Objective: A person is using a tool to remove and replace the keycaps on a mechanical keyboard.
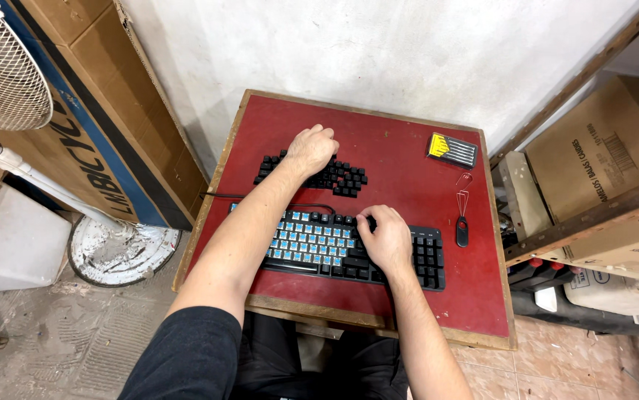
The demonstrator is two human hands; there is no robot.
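Screwdriver set point(452, 150) at far right of the red desk point(401, 144), wire keycap puller point(462, 219) below it. Fan point(8, 67) on white base point(119, 248) left, cardboard boxes point(601, 148) right.

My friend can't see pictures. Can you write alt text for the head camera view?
A person's right hand presses on a black keyboard with many keycaps missing, while the left hand rests on a pile of loose black keycaps, on a red table.
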